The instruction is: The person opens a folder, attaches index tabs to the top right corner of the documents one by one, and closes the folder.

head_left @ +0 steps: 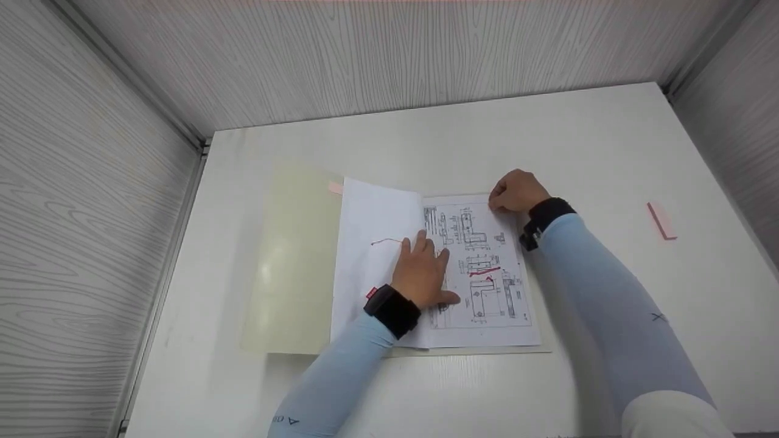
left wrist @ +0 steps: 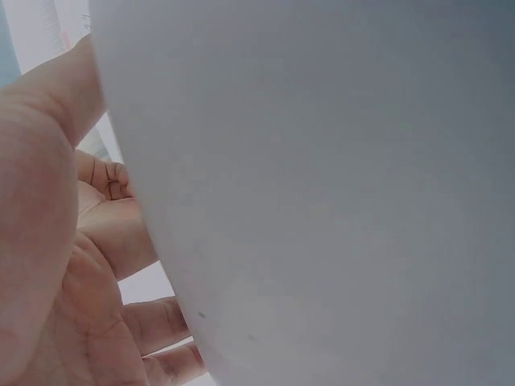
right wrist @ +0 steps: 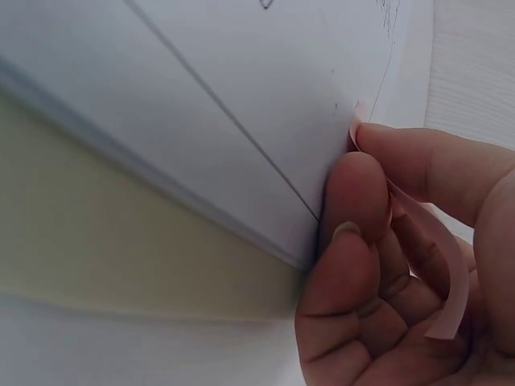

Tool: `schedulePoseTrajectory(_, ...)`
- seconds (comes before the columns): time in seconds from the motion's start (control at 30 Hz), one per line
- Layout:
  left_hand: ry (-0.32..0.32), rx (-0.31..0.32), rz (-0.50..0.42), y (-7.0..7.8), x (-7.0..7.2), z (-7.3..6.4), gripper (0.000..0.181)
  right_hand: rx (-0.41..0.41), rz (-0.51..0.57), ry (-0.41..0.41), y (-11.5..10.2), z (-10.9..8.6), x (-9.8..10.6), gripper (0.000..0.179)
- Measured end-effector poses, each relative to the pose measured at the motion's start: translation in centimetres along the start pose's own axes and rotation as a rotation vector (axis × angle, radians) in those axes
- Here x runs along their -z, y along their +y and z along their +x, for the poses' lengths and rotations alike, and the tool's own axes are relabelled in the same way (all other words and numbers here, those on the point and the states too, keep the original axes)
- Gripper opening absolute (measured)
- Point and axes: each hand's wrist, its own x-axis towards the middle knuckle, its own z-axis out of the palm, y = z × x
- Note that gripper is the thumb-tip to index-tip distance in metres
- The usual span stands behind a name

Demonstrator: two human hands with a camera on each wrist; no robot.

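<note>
A pale yellow-green folder [head_left: 292, 261] lies open, holding a turned white sheet [head_left: 371, 213] and a page with a printed technical drawing [head_left: 481, 243] marked in red. My left hand [head_left: 421, 274] lies over the inner edge of the turned sheet with its fingers spread. In the left wrist view, the white sheet [left wrist: 322, 193] fills most of the picture and hides the fingertips of the left hand [left wrist: 88, 273]. At the drawing page's upper right corner, my right hand [head_left: 518, 191] pinches a thin pink sticky strip [right wrist: 442, 249], whose free end curls down across the palm.
Another pink tab [head_left: 335, 188] sticks out from the turned sheet's upper left corner. To the right on the white table [head_left: 426, 146] is a small pink sticky-note pad [head_left: 662, 222]. Wood-grain panels [head_left: 365, 55] stand along the back and both sides.
</note>
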Motion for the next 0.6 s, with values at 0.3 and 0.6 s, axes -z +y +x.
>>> schedulePoseTrajectory(0.3, -0.012, 0.002, -0.022, -0.07, -0.04, -0.02, 0.092, -0.022, 0.013, -0.017, 0.1, 0.15, 0.02, 0.013)
schedulePoseTrajectory(0.6, -0.018, 0.007, -0.025, -0.07, -0.1, 0.08, 0.094, -0.008, 0.016, -0.008, 0.18, 0.01, 0.13, 0.013)
